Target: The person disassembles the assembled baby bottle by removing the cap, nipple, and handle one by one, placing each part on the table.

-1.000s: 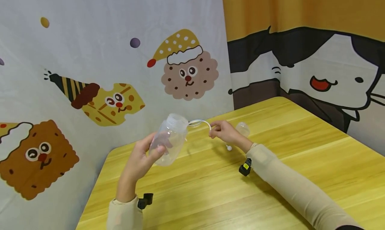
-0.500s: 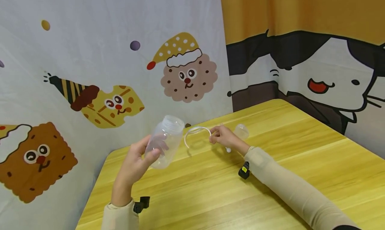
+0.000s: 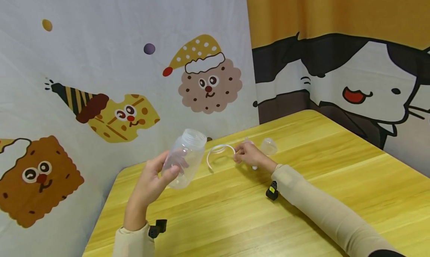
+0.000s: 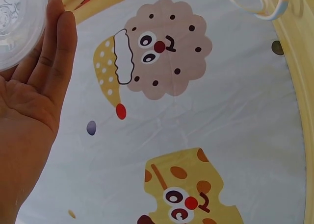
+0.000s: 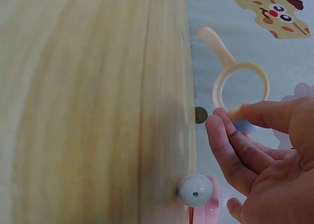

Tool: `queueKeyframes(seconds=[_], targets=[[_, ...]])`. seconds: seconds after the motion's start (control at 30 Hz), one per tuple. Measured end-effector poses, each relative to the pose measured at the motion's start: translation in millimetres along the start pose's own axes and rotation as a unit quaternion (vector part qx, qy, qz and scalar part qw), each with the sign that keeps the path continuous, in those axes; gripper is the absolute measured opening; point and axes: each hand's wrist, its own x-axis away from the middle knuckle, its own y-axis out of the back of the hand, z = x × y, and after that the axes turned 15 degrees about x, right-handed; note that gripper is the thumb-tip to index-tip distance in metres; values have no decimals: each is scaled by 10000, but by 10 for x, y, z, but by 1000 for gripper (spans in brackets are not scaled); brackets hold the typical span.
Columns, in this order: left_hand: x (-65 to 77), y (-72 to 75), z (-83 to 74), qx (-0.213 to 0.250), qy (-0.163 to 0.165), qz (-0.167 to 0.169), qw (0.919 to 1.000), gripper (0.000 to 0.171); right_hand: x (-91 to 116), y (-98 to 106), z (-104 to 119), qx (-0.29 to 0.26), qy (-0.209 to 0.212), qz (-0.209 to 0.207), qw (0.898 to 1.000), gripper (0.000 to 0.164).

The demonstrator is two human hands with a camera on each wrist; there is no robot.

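My left hand (image 3: 147, 184) grips a clear plastic baby bottle (image 3: 192, 158), tilted, its threaded neck uncovered and upward. In the left wrist view the round bottle base (image 4: 22, 25) shows beside the fingers. To the bottle's right, my right hand (image 3: 251, 155) pinches one arm of a pale bottle handle (image 3: 208, 158). The handle's centre ring (image 5: 265, 82) and its free curved arm (image 5: 216, 43) show in the right wrist view. Bottle and handle are apart. Just below the right hand in that view is a white ball (image 5: 195, 189) beside a pink part (image 5: 211, 207).
A clear dome cap (image 3: 269, 146) lies on the wooden table (image 3: 235, 219) behind the right wrist. The pink part (image 3: 248, 140) is mostly hidden behind the right hand. Printed cloth (image 3: 134, 62) hangs along the table's far edge.
The handle has come away from the bottle's neck and sunk toward the table in my right hand. My left hand has drawn the bottle slightly to the left.
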Motion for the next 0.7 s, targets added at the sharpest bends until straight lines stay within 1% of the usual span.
queueKeyframes(seconds=[0.13, 0.43, 0.57, 0.7], targets=[[-3, 0, -7, -46, 38, -2, 10000, 28, 9, 3, -18, 48, -17, 12, 10000, 25], [-16, 10, -4, -97, 109, -31, 9999, 27, 14, 25, -30, 292, -46, 88, 9995, 22], [-13, 10, -1, -105, 160, -41, 9998, 27, -7, 28, -47, 283, -167, 153, 9993, 28], [-13, 5, 2, -116, 188, -37, 9997, 27, -25, 23, -57, 435, -250, 84, 9987, 37]])
